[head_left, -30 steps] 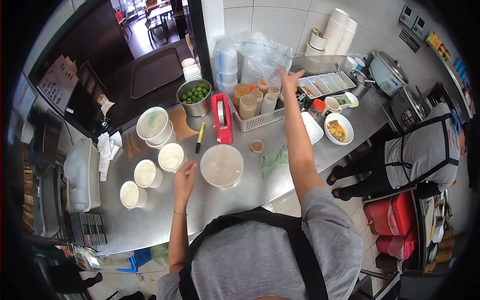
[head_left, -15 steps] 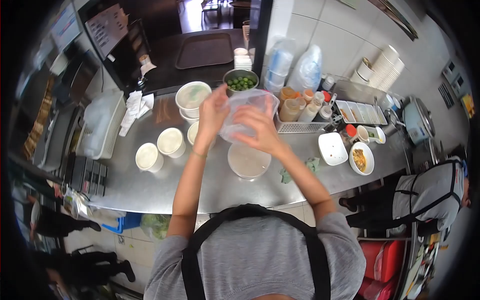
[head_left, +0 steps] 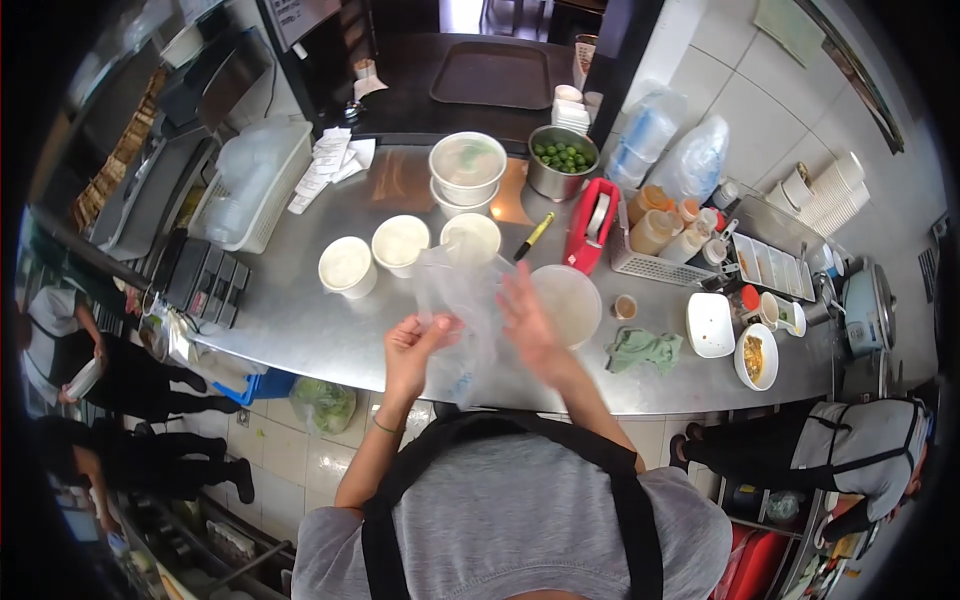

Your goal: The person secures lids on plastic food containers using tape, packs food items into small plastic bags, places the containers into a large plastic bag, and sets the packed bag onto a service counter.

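- Over the steel counter (head_left: 300,325): clear plastic bag (head_left: 468,325), hanging loose, pinched between thumb and fingers of the left hand (head_left: 412,345).
- Beside the bag: right hand (head_left: 532,320), blurred, fingers spread; contact cannot be told.
- Partly covered by right hand: round translucent container (head_left: 575,303).
- Beyond the bag: stacked white tubs (head_left: 467,166).

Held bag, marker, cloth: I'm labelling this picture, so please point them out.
Held bag (head_left: 470,342): head view, on its crumpled middle.
Marker (head_left: 539,231): head view, on its yellow barrel.
Cloth (head_left: 645,348): head view, mid-folds.
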A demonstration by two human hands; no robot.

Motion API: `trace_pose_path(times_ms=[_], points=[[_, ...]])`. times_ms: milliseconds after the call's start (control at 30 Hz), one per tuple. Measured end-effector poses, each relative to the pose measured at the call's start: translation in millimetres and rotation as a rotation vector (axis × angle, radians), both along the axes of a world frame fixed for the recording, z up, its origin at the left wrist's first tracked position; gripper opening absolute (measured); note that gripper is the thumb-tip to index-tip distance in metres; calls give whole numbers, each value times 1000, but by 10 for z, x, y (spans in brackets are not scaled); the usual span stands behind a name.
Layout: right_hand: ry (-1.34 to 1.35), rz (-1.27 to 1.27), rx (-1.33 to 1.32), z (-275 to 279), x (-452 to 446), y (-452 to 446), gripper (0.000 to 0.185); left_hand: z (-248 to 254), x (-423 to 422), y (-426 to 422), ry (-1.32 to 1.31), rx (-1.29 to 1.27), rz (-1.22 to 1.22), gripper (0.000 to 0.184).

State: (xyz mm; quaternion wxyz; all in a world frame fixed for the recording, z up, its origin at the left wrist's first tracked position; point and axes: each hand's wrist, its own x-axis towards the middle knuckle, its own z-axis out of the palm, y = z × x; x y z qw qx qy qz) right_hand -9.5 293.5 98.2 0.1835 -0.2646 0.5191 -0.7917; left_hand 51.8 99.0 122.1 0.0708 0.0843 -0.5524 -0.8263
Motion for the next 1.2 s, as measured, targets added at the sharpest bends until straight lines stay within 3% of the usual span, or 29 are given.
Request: trace_pose_path(times_ms=[33, 67, 133, 200, 233, 267, 300, 333, 400, 433, 467, 500, 533, 600, 633, 733, 767, 800, 833, 867, 900, 933, 1000, 1033, 1067, 1100, 1133, 1167, 1200], points=[[164, -163, 286, 247, 291, -276, 97, 9, 53, 27, 19, -32, -31, 14], [157, -155, 280, 189, 294, -377, 97, 10, 105, 3, 38, -66, -63, 13], [398, -508, 437, -70, 159, -550, 77, -46, 200, -238, 78, -106, -39, 10], [221, -493, 596, -665, -249, -330, 44, 27, 321, -561, 135, 500, -28, 8], [226, -487, 592, -594, -286, -277, 44, -49, 376, -773, 224, 428, -94, 10], [-183, -329, 261, -421, -311, -249, 33, -51, 405, -835, 232, 425, -89, 10], [-585, -154, -77, -298, -304, -257, 22, -52, 449, -887, 157, -85, -182, 10], [-592, -150, -78, -247, -263, -279, 22, -61, 517, -936, 65, -593, -271, 10], [-589, 76, 46, -202, -194, -289, 17, -123, 611, -1019, 78, -501, -294, 10], [-593, 72, 44, -236, -156, -281, 17, -155, 643, -1059, 95, -408, -317, 10], [-369, 226, 281, -266, -97, -276, 13, -168, 668, -1096, 110, -316, -341, 11], [-139, 376, 513, -283, -41, -276, 11, -154, 694, -1130, 56, 290, -186, 11], [-146, 372, 510, -288, 5, -292, 11, -148, 695, -1212, 49, 289, -191, 11], [-825, 157, -130, -152, 78, -364, 14, -142, 659, -1330, -308, 506, -103, 10], [-828, 154, -126, -140, 38, -372, 14, -171, 654, -1258, -311, 511, -104, 10], [-910, 58, -313, -171, -114, -379, 18, -190, 633, -936, -138, -423, -516, 10], [-845, 252, -275, -264, -146, -332, 18, -380, 602, -1091, -66, -676, -579, 15], [-778, 442, -231, -284, -144, -296, 19, -377, 596, -1156, -69, -671, -580, 15], [-784, 443, -223, -294, -126, -270, 19, -373, 566, -1186, -107, -233, -333, 15], [-440, 424, 183, -248, -93, -291, 15, -371, 536, -1185, -141, 200, -75, 15], [-79, 389, 569, -230, -66, -326, 13, -382, 509, -1169, -144, 202, -71, 15], [-86, 394, 569, -367, -84, -365, 13, -412, 497, -1149, -202, 375, -35, 14], [255, -11, 657, -652, -231, -458, 17, -466, 476, -1111, -317, 721, 41, 12], [241, -130, 740, -682, -341, -466, 22, -474, 466, -1134, -227, 626, -115, 11], [226, -250, 822, -613, -421, -475, 28, -408, 463, -1066, -234, 628, -112, 11], [225, -245, 824, -551, -477, -459, 28, -281, 446, -952, -218, 469, -89, 8], [-58, -104, 614, -477, -538, -447, 30, -203, 419, -904, -199, 305, -64, 8], [-336, 36, 393, -396, -566, -441, 33, -349, 401, -1039, -199, 301, -60, 8], [-338, 40, 391, -244, -548, -428, 33, -633, 390, -1277, -85, 117, -179, 10]])
